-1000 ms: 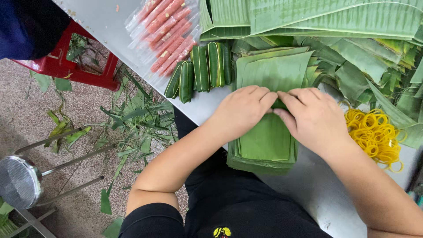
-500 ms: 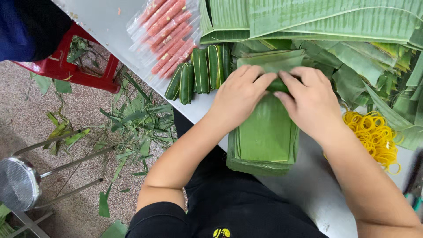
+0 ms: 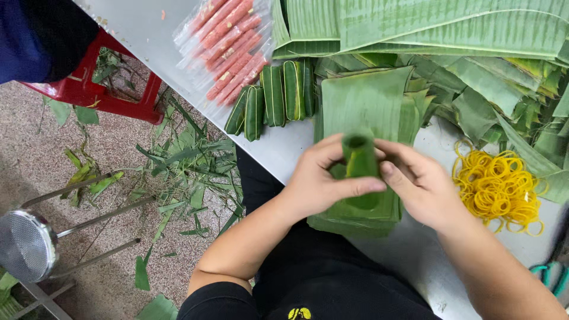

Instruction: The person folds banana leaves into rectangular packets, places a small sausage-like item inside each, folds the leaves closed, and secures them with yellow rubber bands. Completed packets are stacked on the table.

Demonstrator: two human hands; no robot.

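Hands: left hand (image 3: pixel 323 184) and right hand (image 3: pixel 418 186) are pinching a rolled leaf tube (image 3: pixel 360 163) from both sides, open end facing up.
Tube's place: being held just above the leaf stack (image 3: pixel 355 216) at the table's near edge.
Risk: the roll is likely springing open if either grip is slackening, since nothing is binding it.
Right side: yellow rubber bands (image 3: pixel 498 184) are lying near the right hand.
Far edge: finished rolls (image 3: pixel 272 98) and packed sausages (image 3: pixel 228 47) are sitting well apart on the table (image 3: pixel 148 29).
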